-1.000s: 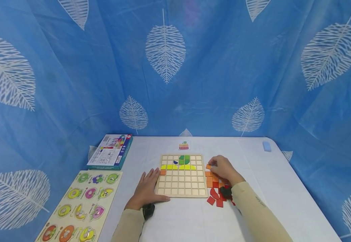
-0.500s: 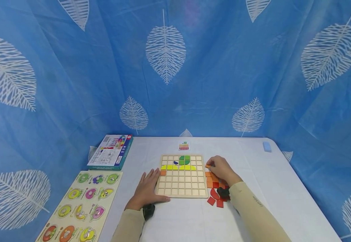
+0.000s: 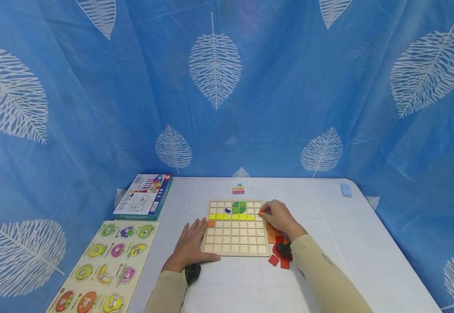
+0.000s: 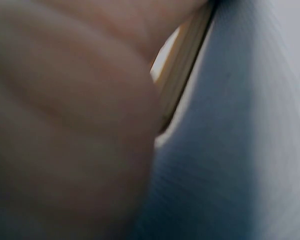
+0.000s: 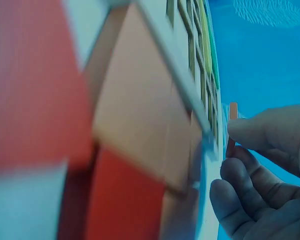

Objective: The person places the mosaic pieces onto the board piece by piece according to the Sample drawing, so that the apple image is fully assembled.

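A wooden grid board (image 3: 231, 253) lies on the white table, with a row of yellow tiles (image 3: 227, 216), green leaf-shaped pieces (image 3: 238, 207), a small blue piece (image 3: 228, 211) and one orange tile (image 3: 211, 223) in its cells. My left hand (image 3: 189, 245) rests at the board's left edge, fingers straight and thumb along the near corner; the left wrist view shows mostly palm beside the board's side. Between thumb and fingertips my right hand (image 3: 282, 216) pinches an orange square tile (image 5: 233, 111), held on edge over the board's right rim.
Right of the board lie loose orange tiles (image 3: 272, 237) and red tiles (image 3: 284, 263), partly under the right wrist. Behind it sits a small pattern card (image 3: 238, 188). A puzzle box (image 3: 142, 195) and fruit board (image 3: 105, 265) are at left, a blue block (image 3: 345, 190) at far right.
My right hand has lifted the orange tile from beside the pile and carried it left to the board's right edge. The left hand stays in place.
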Available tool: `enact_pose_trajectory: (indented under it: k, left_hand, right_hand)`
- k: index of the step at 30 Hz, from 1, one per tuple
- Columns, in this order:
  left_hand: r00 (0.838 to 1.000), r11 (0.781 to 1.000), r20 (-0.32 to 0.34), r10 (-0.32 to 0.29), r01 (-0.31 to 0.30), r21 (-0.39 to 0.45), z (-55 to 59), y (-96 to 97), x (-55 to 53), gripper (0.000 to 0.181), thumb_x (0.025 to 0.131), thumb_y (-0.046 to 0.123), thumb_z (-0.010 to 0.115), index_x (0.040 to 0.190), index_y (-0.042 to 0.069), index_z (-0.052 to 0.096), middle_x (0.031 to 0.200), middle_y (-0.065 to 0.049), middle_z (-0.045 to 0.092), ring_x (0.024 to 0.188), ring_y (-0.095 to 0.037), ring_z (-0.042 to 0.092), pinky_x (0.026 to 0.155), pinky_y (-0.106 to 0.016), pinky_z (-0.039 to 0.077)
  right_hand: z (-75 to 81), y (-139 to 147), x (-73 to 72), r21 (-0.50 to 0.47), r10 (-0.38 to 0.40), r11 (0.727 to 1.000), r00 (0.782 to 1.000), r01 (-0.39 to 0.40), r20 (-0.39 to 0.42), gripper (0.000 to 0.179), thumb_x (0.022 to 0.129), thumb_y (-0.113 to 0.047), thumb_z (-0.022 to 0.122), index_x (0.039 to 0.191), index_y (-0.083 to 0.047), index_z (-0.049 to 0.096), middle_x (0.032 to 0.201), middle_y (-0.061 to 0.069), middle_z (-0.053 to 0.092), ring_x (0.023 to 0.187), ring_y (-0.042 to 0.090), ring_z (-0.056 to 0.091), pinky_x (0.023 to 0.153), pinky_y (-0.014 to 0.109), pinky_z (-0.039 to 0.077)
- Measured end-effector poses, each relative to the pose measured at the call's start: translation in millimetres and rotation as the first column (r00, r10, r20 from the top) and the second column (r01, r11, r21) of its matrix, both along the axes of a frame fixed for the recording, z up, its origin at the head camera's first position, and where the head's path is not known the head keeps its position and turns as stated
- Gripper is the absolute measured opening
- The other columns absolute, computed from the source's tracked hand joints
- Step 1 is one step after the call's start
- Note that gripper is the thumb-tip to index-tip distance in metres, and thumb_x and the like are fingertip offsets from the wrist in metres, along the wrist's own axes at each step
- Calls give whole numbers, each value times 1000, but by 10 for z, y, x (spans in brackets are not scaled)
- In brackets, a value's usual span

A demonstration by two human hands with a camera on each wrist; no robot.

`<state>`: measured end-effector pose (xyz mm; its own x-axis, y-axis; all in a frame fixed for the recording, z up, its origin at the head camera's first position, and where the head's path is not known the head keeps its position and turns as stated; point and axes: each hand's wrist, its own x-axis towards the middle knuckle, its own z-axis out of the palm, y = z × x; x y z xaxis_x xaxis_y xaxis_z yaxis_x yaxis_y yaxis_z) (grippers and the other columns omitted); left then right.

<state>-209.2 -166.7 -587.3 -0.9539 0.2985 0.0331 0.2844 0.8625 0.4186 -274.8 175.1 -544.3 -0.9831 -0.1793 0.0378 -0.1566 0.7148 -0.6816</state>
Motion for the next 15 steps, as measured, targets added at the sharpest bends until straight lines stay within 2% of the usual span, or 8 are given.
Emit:
enact_pose_trajectory:
  k: [9,15]
  left_hand:
    - [1000,1000,-12,3,-3,15,2,-2,0,137,60,84,81,165,8,36,169,-9,33,158,-31,20,126,-57,7]
    - [1000,1000,5,-5,5,3,-1,-10,-3,138,61,85,80,165,8,35,169,-9,33,157,-32,21,126,-57,7]
  right_hand:
    - [100,-295,-1,-27,91,995,995,-93,-48,6,99,-7,75,105,-6,78,101,3,62,89,21,57,83,43,55]
    - [102,-528,22,-7,170,985,984,-171,-58,4,100,-10,75,102,-9,78,100,1,62,86,18,56,79,39,54]
